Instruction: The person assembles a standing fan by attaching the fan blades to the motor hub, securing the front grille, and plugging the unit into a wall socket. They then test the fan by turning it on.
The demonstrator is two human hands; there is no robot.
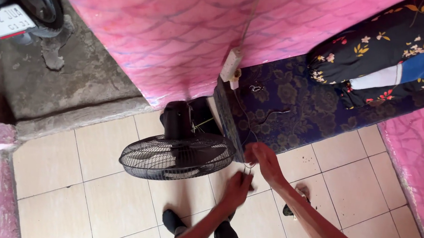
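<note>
A black electric fan [176,155] with a wire grille stands on the cream tiled floor [107,197], close to the pink wall. Just right of the grille, my right hand [265,159] pinches a thin dark cord [249,167] with its fingertips. My left hand [236,190] is below it and closed on the same cord. The cord runs up towards a white power strip [231,65] hanging on the wall.
A dark blue patterned mattress [298,105] lies behind the hands, with floral bolsters and a blue pillow [401,45] on it. My feet [174,220] are on the tiles. A motorcycle's rear [12,0] stands on concrete beyond a step at the upper left.
</note>
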